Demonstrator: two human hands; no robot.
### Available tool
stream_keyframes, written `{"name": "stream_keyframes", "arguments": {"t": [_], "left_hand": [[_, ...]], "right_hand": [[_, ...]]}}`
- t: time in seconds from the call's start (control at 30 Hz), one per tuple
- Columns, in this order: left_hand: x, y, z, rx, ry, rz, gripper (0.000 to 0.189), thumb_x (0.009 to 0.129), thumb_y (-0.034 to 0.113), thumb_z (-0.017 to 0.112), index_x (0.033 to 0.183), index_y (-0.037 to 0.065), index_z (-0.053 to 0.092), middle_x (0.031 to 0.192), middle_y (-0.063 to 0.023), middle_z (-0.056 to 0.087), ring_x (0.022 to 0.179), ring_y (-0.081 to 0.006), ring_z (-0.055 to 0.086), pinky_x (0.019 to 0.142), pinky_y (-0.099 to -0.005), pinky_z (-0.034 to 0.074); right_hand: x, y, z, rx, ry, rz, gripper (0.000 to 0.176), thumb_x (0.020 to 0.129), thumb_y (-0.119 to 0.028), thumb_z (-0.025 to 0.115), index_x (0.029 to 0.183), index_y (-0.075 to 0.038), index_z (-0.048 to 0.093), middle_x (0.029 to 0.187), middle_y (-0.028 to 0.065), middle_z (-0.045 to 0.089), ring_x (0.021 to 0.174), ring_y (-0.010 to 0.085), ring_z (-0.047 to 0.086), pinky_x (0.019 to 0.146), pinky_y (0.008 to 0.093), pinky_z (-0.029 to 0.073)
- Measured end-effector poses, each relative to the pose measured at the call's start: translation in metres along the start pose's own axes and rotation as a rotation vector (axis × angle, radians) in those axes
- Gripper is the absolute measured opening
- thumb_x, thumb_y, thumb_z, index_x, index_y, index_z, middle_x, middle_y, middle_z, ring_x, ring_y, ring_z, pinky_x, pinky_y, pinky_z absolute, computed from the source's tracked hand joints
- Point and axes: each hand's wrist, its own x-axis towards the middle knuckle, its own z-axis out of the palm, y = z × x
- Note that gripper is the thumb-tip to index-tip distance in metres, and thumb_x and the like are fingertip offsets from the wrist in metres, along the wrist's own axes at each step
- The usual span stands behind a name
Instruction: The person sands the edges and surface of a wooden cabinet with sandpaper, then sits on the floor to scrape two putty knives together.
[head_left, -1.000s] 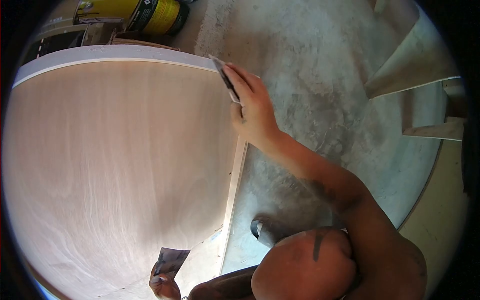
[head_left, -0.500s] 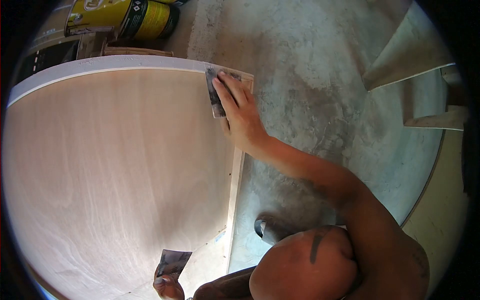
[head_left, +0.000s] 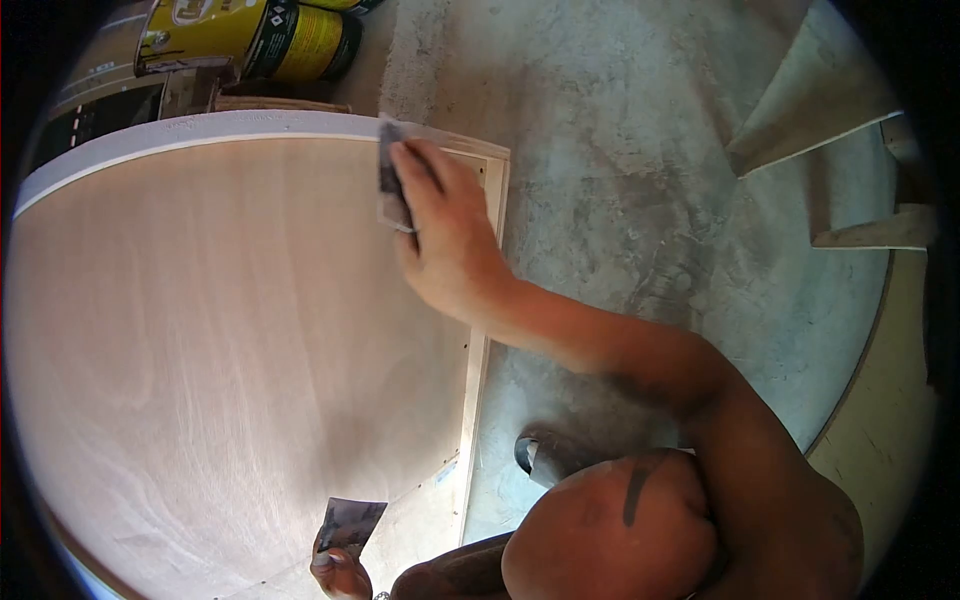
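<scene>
Beyond the far edge of the broad, pale wood-grained panel (head_left: 230, 290) is a yellow and dark-green metal can (head_left: 205, 40). At the panel's near side, the left hand (head_left: 342, 574) has its grip closed around a thin, grey-smeared rectangular blade (head_left: 352, 522), which stands out over the panel's surface. At the panel's far edge, toward its right corner, is a dark, flat scraper (head_left: 390, 175), grasped in the grip of the right hand (head_left: 455, 235); whether it touches the edge cannot be told. Right of the panel spreads the stained grey concrete floor (head_left: 610, 190), and well apart from the panel, farther right, stands a beige wooden board (head_left: 820, 95).
</scene>
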Motion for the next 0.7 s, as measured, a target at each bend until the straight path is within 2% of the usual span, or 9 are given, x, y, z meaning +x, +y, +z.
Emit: {"name": "stream_keyframes", "arguments": {"t": [0.07,0.13,0.37,0.5,0.6,0.7], "left_hand": [[0.002,-0.001,-0.002,-0.017,-0.03,0.003,0.026,0.1,0.015,0.056,0.119,-0.002,0.052,0.121,-0.0197,0.061,0.109,-0.0291,0.061,0.098,-0.0437,0.049],[0.003,0.003,0.0,-0.027,-0.036,-0.02,0.026,0.1,0.015,0.057,0.119,-0.002,0.052,0.121,-0.0196,0.061,0.11,-0.029,0.061,0.097,-0.0433,0.05],[0.002,-0.002,-0.004,0.016,0.014,-0.006,0.025,0.099,0.014,0.057,0.118,-0.002,0.053,0.119,-0.0185,0.062,0.107,-0.0285,0.062,0.096,-0.0424,0.05],[0.005,0.007,0.004,-0.018,-0.026,-0.048,0.024,0.099,0.011,0.057,0.118,-0.002,0.052,0.122,-0.0185,0.061,0.108,-0.0287,0.061,0.097,-0.0425,0.05],[0.005,0.008,0.005,-0.006,-0.04,-0.009,0.024,0.098,0.01,0.057,0.118,-0.003,0.053,0.122,-0.0184,0.062,0.108,-0.0278,0.061,0.097,-0.042,0.049],[0.004,0.013,0.015,-0.07,-0.017,-0.017,0.024,0.098,0.011,0.057,0.117,-0.004,0.055,0.12,-0.0178,0.063,0.108,-0.0266,0.062,0.097,-0.0411,0.049]], "right_hand": [[-0.001,-0.003,-0.006,-0.031,-0.023,-0.037,0.065,0.075,0.007,0.062,0.138,-0.003,0.047,0.138,0.0174,0.046,0.124,0.0373,0.047,0.104,0.0437,0.041],[-0.007,0.008,-0.016,0.055,-0.151,-0.165,0.067,0.075,0.008,0.061,0.139,-0.003,0.045,0.139,0.0164,0.045,0.124,0.0379,0.047,0.104,0.0444,0.041],[-0.022,0.078,-0.013,-0.108,-0.047,-0.139,0.068,0.078,0.005,0.062,0.142,-0.002,0.04,0.144,0.0178,0.041,0.132,0.0369,0.041,0.109,0.0469,0.036],[-0.023,0.081,-0.004,-0.177,-0.108,-0.104,0.065,0.08,0.005,0.061,0.142,-0.002,0.04,0.146,0.0177,0.038,0.133,0.0371,0.039,0.11,0.0474,0.035],[-0.038,0.08,-0.003,-0.186,-0.132,-0.124,0.067,0.08,0.004,0.062,0.143,-0.002,0.039,0.148,0.0176,0.036,0.134,0.0375,0.038,0.111,0.0474,0.035],[-0.05,0.086,-0.015,-0.082,-0.195,-0.136,0.069,0.077,0.007,0.06,0.143,-0.002,0.039,0.146,0.0182,0.039,0.133,0.0387,0.039,0.11,0.0469,0.035]]}}
